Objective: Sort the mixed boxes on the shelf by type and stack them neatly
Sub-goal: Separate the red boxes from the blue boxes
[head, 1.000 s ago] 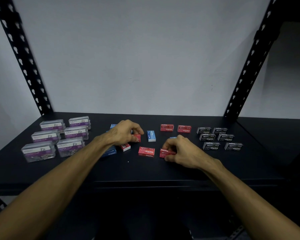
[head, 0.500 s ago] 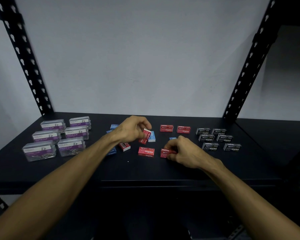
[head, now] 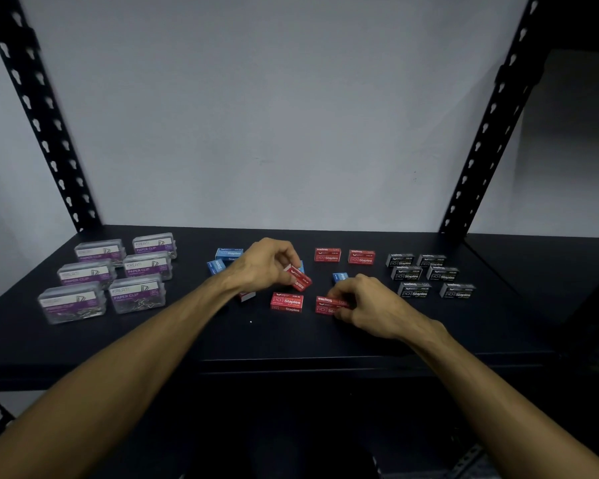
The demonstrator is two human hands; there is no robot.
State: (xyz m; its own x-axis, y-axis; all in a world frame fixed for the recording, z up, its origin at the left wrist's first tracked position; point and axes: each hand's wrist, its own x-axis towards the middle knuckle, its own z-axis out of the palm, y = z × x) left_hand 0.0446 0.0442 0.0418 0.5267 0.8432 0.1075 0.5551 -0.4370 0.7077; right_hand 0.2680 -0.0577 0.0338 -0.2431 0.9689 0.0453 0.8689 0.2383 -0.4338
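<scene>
A left hand (head: 263, 267) is pinching a tilted red staple box (head: 298, 277) just above another (head: 287, 302), while the right hand (head: 367, 302) is gripping a third (head: 327, 304) on the shelf (head: 325, 340).

The scene is dim and cool-toned, brightest on the wall (head: 291, 115) in the upper centre. The dark shelf (head: 83, 340) swallows detail toward the lower frame. Wide-angle bending splays the uprights (head: 42, 112) outward at both edges, the left one smeared by motion blur.
</scene>
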